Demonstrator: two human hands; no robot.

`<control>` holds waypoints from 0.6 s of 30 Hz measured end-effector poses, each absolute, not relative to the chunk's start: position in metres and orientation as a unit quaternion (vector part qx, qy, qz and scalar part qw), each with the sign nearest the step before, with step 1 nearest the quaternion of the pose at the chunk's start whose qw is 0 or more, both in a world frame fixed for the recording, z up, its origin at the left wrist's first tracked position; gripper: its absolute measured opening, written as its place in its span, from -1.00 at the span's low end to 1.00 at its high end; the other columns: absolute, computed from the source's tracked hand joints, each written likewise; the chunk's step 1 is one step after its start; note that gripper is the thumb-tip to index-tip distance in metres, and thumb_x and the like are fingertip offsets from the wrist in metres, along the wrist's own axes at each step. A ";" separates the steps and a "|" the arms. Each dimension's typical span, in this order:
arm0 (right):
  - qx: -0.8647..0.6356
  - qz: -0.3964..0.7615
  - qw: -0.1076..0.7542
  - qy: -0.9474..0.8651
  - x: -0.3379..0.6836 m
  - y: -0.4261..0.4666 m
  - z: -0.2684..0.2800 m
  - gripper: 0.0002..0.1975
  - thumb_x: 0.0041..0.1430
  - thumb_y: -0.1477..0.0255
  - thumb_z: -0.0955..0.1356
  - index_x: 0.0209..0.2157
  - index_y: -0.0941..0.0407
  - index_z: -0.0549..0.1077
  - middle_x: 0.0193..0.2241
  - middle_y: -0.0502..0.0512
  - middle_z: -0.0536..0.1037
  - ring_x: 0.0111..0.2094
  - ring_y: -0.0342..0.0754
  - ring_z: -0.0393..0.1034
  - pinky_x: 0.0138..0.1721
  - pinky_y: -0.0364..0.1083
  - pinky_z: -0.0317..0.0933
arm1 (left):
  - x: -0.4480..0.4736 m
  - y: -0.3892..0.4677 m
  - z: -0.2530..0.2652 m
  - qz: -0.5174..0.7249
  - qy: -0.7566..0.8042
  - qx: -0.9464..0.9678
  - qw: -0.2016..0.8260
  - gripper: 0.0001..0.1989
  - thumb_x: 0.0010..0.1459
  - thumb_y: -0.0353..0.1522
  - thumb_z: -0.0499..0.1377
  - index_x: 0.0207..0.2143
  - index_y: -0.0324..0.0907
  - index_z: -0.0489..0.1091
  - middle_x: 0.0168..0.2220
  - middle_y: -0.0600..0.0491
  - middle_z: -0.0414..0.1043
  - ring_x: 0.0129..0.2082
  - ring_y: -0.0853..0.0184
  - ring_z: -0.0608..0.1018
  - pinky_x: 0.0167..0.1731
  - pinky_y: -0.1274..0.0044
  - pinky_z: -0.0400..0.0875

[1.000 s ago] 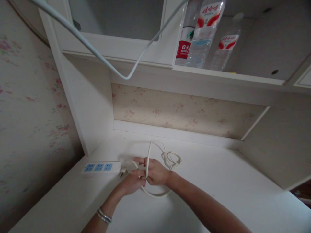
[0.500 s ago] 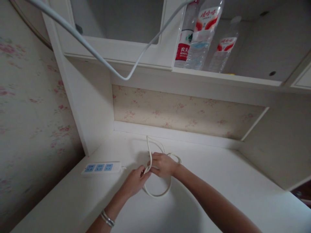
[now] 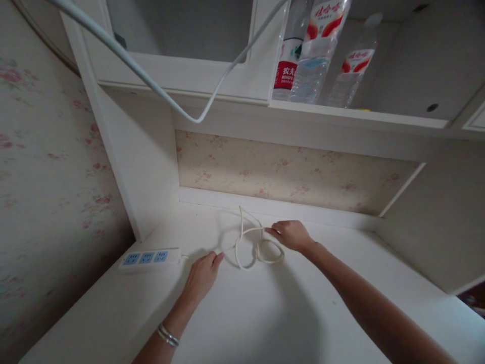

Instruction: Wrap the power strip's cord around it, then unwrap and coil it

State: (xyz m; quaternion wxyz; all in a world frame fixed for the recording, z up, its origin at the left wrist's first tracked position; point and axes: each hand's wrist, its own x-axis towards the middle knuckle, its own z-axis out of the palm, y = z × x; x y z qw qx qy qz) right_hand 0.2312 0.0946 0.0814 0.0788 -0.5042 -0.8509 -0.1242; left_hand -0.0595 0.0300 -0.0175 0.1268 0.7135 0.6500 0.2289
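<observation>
A white power strip [image 3: 150, 259] with blue socket faces lies at the left of the white desk. Its cord [image 3: 246, 268] is tangled in several loops near the middle of the desktop. My left hand [image 3: 202, 273], with silver bangles at the wrist, is closed on a stretch of cord just right of the strip. Farther right, my right hand [image 3: 291, 235] pinches another part of the cord. Between the two hands the cord runs through a crossing of loops, and one loop stands up toward the back panel.
Overhead, a pale cable [image 3: 151, 83] sags across the view. Plastic bottles [image 3: 312, 65] stand on the upper right shelf [image 3: 359, 117]. A side panel [image 3: 144, 172] rises at the left, beside flowered wallpaper [image 3: 71, 192]. The desktop [image 3: 242, 318] carries my arms' shadows.
My hands have moved apart, the right one toward the back right and the left one leftward. The cord stretches between them, and its loops have shifted. The power strip has slid slightly left.
</observation>
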 end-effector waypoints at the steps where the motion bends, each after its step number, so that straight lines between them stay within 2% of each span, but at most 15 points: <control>1: -0.541 -0.137 0.059 -0.828 0.249 0.096 0.085 -0.44 0.28 0.07 0.06 -0.41 0.09 0.52 -0.39 0.18 0.57 -0.38 -0.02 0.43 -0.37 -0.13 0.10 | -0.065 0.034 -0.018 0.229 0.670 0.697 0.114 -0.58 0.30 -0.15 -0.17 -0.42 -0.15 0.33 -0.45 0.00 0.48 -0.41 0.28 0.51 -0.43 0.53 0.12; 5: -0.686 -0.170 -0.011 -0.707 0.332 0.094 0.095 -0.41 0.25 0.03 0.03 -0.30 0.07 0.52 -0.29 0.24 0.57 -0.31 0.12 0.46 -0.34 -0.02 0.20 | -0.086 0.047 -0.016 0.252 0.741 0.616 0.093 -0.55 0.31 -0.15 -0.21 -0.41 -0.16 0.35 -0.41 -0.04 0.50 -0.39 0.24 0.52 -0.43 0.51 0.15; 9: -0.790 -0.116 -0.034 -0.601 0.411 0.076 0.094 -0.36 0.21 -0.01 0.01 -0.19 0.07 0.52 -0.20 0.36 0.54 -0.24 0.29 0.45 -0.32 0.13 0.23 | -0.099 0.056 -0.015 0.297 0.772 0.554 0.095 -0.54 0.28 -0.12 -0.19 -0.41 -0.16 0.37 -0.41 -0.07 0.50 -0.36 0.19 0.52 -0.40 0.49 0.20; 14: -0.857 -0.084 0.020 -0.509 0.454 0.064 0.080 -0.36 0.17 -0.03 0.05 -0.17 0.12 0.52 -0.20 0.47 0.51 -0.22 0.36 0.43 -0.32 0.18 0.23 | -0.098 0.063 -0.019 0.343 0.768 0.525 0.128 -0.54 0.25 -0.10 -0.17 -0.45 -0.16 0.36 -0.42 -0.10 0.48 -0.33 0.13 0.51 -0.36 0.46 0.24; 16: -0.853 -0.069 0.050 -0.515 0.451 0.067 0.078 -0.42 0.18 0.02 0.10 -0.19 0.15 0.51 -0.24 0.46 0.53 -0.26 0.32 0.44 -0.34 0.15 0.25 | -0.099 0.065 -0.019 0.362 0.766 0.512 0.143 -0.54 0.24 -0.10 -0.16 -0.48 -0.16 0.35 -0.42 -0.12 0.48 -0.33 0.11 0.51 -0.36 0.46 0.24; 18: -0.826 -0.049 0.101 -0.552 0.437 0.072 0.081 -0.49 0.18 0.09 0.15 -0.16 0.17 0.48 -0.38 0.37 0.55 -0.35 0.20 0.46 -0.37 0.07 0.27 | -0.100 0.065 -0.019 0.386 0.761 0.496 0.160 -0.54 0.23 -0.10 -0.16 -0.50 -0.16 0.33 -0.44 -0.12 0.46 -0.33 0.11 0.50 -0.37 0.45 0.24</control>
